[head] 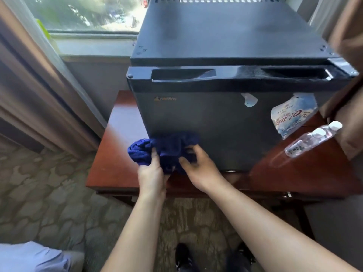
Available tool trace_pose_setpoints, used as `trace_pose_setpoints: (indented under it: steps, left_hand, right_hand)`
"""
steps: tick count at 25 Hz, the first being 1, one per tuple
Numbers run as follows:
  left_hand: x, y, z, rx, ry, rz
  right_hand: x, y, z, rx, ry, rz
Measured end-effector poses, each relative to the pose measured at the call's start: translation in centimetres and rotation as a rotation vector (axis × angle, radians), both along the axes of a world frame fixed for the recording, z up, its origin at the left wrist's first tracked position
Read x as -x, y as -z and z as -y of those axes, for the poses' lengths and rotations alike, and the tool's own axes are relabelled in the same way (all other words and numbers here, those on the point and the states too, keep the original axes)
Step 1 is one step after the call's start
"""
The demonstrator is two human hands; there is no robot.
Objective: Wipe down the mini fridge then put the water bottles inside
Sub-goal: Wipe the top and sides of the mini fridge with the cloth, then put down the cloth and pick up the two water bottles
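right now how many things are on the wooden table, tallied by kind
mini fridge: 1
water bottles: 2, lying beside the fridge
blue cloth: 1, held by the left hand and right hand against the fridge door
total: 4

The fridge (206,122) has a dark, matt, smooth door face, while its top (225,34) looks like matt painted metal with a dusty, faintly streaked surface. The door's upper rim (235,75) is glossy black plastic that catches light. Two peeling paper stickers (292,114) with a slight sheen cling to the door. The cloth (157,150) is blue, soft, nubby terry, bunched in folds. The desk (117,138) is reddish wood with a glossy, reflective varnish. The bottles (310,140) near its right edge are clear, shiny plastic with white caps. The carpet (49,193) is matt and patterned.
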State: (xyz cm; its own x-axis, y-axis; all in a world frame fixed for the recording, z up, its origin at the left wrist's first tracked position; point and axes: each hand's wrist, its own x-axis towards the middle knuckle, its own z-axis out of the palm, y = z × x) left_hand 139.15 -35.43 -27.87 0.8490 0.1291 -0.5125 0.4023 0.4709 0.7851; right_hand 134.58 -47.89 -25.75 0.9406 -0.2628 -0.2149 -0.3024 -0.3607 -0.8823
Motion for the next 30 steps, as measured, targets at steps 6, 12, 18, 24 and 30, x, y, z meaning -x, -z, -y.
trace_pose_setpoints:
  steps: [6, 12, 18, 24, 30]
  left_hand:
    - [3.1, 0.8, 8.1, -0.016, 0.104, -0.109]
    - [6.1, 0.6, 19.0, 0.013, 0.353, -0.172]
    - [8.5, 6.3, 29.9, -0.136, 0.425, -0.329]
    - [9.2, 14.0, 36.4, -0.204, 0.272, -0.373]
    - [10.5, 15.4, 40.9, -0.285, 0.223, -0.414]
  right_hand:
    - [4.2, 1.4, 7.2, -0.106, 0.109, -0.058]
    - [8.5, 2.6, 17.7, -0.228, 0.342, -0.085]
    - [10.9, 6.4, 26.4, -0.371, 0.372, -0.277]
    - [14.4, 10.8, 30.7, -0.396, 0.262, -0.413]
    - [19.6, 10.9, 38.4, -0.392, 0.252, -0.357]
